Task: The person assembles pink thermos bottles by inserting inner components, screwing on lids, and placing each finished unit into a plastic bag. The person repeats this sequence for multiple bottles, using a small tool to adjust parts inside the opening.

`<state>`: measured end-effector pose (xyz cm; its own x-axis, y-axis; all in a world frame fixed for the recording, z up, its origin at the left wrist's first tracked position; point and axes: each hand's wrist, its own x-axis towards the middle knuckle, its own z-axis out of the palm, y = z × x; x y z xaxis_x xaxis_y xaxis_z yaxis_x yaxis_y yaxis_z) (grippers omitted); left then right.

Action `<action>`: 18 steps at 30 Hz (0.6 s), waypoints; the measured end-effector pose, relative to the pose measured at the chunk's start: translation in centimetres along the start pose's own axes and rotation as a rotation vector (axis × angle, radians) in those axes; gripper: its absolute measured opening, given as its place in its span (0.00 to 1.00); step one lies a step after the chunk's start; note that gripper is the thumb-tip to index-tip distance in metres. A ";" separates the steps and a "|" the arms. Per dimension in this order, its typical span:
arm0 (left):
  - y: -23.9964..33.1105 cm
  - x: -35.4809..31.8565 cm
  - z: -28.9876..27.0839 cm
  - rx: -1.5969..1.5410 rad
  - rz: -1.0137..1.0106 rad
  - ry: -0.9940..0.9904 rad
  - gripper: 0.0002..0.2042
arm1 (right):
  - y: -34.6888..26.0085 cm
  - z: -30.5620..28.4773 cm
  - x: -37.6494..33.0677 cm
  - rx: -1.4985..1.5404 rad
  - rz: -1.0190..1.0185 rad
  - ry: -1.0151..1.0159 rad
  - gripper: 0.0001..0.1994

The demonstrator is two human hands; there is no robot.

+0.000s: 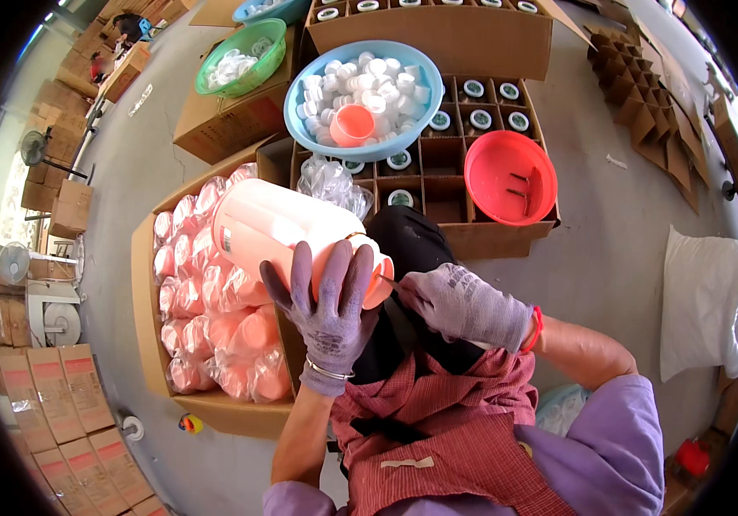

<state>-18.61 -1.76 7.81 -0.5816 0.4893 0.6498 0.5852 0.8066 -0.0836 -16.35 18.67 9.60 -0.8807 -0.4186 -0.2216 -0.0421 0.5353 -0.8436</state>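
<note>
A large pink plastic bottle (pixel 278 215) lies tilted across my lap, its mouth towards my right. My left hand (pixel 330 322), in a grey-purple glove, grips it near the neck with fingers spread over its side. My gloved right hand (pixel 468 305) is closed beside the bottle's mouth. From its fingertips a thin, dark blade-like tool (pixel 391 281) reaches the rim; most of it is hidden in my grip. To the left, a carton (pixel 150 318) holds many pink bottles wrapped in clear plastic (pixel 192 292).
Ahead, a blue basin (pixel 296 129) holds white caps (pixel 373 82) and a pink cup (pixel 352 126). A red basin (pixel 493 185) with small dark tools rests on a divided carton (pixel 489 241) of lidded jars. A green basin (pixel 235 86) stands farther left, a white sack (pixel 704 301) at right.
</note>
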 end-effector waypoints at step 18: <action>-0.8 -2.0 1.4 -0.119 -0.257 0.272 0.29 | -2.0 4.4 1.7 1.557 0.197 -0.593 0.16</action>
<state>-18.69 -2.96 5.55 -0.5560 0.1575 0.8161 0.5103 0.8397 0.1856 -15.66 13.69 8.73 -0.5124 -0.8325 -0.2106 0.8348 -0.4255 -0.3494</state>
